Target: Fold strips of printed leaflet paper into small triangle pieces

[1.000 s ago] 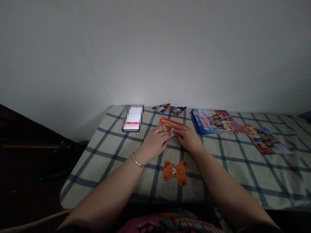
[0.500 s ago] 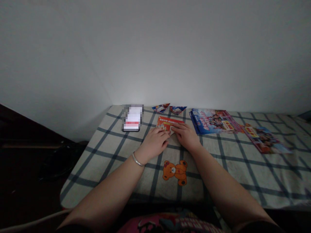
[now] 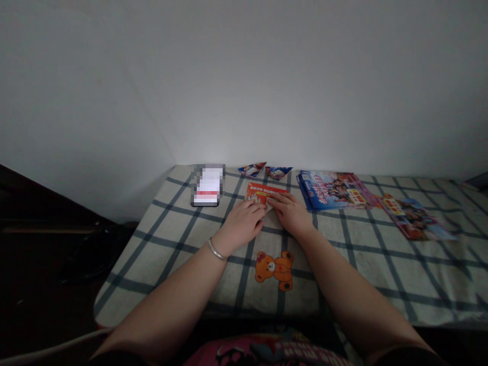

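A red printed paper leaflet (image 3: 263, 189) lies on the checked tablecloth, its near part covered by my hands. My left hand (image 3: 246, 218) rests on its lower left edge, fingers laid flat and thumb held off to the side. From the right, my right hand (image 3: 292, 213) lies over the leaflet's right part with its fingers stretched toward the left fingertips. Both hands press down on the paper rather than grip it. A small pale patch of paper shows between the fingertips; whether it is a fold I cannot tell.
Two folded paper pieces, one on the left (image 3: 252, 170) and one on the right (image 3: 279, 173), sit by the wall. A phone (image 3: 208, 185) with a lit screen lies left. Glossy leaflets (image 3: 331, 190) are stacked right, near another leaflet (image 3: 415, 216). The tablecloth (image 3: 163, 254) has a printed bear.
Both hands stay almost in place on the red leaflet. The right fingers have shifted very slightly; nothing else has visibly moved.
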Tool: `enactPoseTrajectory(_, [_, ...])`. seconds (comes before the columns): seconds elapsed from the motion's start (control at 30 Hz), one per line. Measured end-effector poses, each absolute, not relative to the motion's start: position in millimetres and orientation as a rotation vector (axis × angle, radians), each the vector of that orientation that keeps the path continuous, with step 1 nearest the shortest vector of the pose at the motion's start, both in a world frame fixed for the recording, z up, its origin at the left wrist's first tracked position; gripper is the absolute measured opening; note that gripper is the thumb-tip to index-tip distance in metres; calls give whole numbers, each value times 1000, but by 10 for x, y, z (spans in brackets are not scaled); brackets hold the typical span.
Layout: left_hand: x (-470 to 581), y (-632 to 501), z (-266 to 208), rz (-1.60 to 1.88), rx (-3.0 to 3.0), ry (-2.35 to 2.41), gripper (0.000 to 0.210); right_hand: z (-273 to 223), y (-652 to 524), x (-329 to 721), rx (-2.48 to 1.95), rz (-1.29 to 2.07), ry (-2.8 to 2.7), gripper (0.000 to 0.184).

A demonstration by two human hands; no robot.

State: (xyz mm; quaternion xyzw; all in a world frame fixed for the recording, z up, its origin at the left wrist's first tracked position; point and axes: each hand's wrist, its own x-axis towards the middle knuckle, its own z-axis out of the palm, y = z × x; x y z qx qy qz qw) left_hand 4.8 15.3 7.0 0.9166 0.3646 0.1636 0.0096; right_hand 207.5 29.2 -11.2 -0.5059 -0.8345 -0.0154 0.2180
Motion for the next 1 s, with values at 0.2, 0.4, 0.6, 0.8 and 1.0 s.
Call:
enactPoseTrajectory(0.2, [25,176,90,516,2881,1099,14,-119,297,2088,-1421,-47,-2343,38])
enactPoseTrajectory(0.4, [35,167,57,576,2847,1161,22,-138,311,2094,-1420,-33,-2327,38])
enactPoseTrajectory(0.6, [44,160,49,546,2873,1108,25,-145,319,2083,-1402,-25,-2316,40])
enactPoseTrajectory(0.8, [78,99,64,496,2883,1207,28,-159,323,2078,-1420,-9,-2293,37])
enactPoseTrajectory(1.0, [92,65,79,474,2885,1235,31,-120,288,2079,-1415,-67,-2282,35])
